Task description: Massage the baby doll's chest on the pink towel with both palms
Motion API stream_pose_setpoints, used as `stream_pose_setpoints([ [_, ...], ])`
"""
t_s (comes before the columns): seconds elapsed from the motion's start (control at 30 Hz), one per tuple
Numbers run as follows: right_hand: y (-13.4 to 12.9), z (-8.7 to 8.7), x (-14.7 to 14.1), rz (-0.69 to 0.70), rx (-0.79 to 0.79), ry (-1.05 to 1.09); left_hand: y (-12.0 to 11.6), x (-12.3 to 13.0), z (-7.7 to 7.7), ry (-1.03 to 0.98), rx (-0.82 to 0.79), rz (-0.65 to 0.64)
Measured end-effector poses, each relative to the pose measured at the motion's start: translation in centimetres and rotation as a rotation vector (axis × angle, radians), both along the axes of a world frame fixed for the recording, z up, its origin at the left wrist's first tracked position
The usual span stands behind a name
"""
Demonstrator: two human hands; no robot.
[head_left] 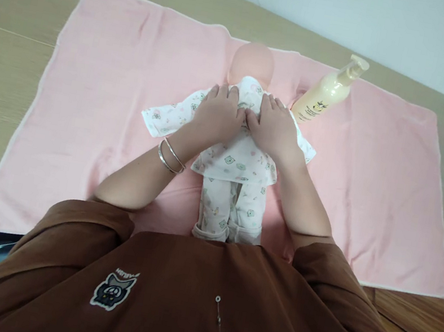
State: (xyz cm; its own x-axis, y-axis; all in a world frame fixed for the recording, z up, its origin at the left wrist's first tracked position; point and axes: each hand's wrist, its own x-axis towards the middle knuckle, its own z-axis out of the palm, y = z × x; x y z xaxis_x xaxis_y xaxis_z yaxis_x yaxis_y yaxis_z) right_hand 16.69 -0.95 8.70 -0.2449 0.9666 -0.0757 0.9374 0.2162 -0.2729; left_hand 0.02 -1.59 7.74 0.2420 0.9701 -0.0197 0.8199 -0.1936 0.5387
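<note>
A bald baby doll [252, 62] lies stretched out on a pink blanket [95, 80], its smooth head away from me and no face showing. It wears a white patterned top [244, 161] and matching trousers [214, 207]. My left hand [221, 113] rests flat on the left side of the doll's upper body, fingers extended toward the shoulder. On the other side, my right hand [274, 126] lies flat as well, fingers pointing up. Both thumbs meet or nearly meet at the middle of the top. Neither hand grips anything.
A cream pump bottle [322, 95] is on the blanket just right of the doll's head. Under the blanket is a light wooden table [1, 75]. A white wall [400, 31] runs behind it, and brown wooden flooring [422, 321] shows at the lower right.
</note>
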Motion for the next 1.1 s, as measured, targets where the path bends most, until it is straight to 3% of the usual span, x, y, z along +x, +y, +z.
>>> stream_pose_setpoints([
  [0.1, -1.0, 1.6, 0.6, 0.037, -0.095, -0.031, 0.7, -1.0, -0.4, 0.017, 0.024, -0.145],
  [0.23, -2.1, 3.8, 1.3, 0.127, -0.094, 0.028, -0.1, -1.4, 0.3, 0.08, 0.023, -0.1],
  [0.33, -2.3, 4.4, 0.9, 0.06, -0.01, 0.146, -1.5, -1.3, 2.0, 0.111, -0.02, -0.114],
  [0.47, -1.5, 2.6, -0.4, -0.04, 0.208, 0.146, -2.1, -1.4, 3.9, 0.054, -0.086, -0.111],
  [0.63, -0.7, -0.7, -1.2, 0.059, 0.122, 0.052, -0.9, -2.0, 4.5, 0.011, -0.1, 0.023],
  [0.83, -1.5, -0.5, -1.7, 0.014, 0.288, 0.132, -0.4, -2.7, 4.9, -0.009, -0.09, 0.022],
  [1.0, -1.6, -0.8, -2.6, 0.101, 0.161, 0.043, -0.4, -3.6, 5.2, -0.027, -0.095, 0.061],
  [1.1, -1.9, -0.5, -2.2, 0.093, 0.264, 0.125, -0.2, -4.2, 5.2, -0.105, -0.108, 0.11],
])
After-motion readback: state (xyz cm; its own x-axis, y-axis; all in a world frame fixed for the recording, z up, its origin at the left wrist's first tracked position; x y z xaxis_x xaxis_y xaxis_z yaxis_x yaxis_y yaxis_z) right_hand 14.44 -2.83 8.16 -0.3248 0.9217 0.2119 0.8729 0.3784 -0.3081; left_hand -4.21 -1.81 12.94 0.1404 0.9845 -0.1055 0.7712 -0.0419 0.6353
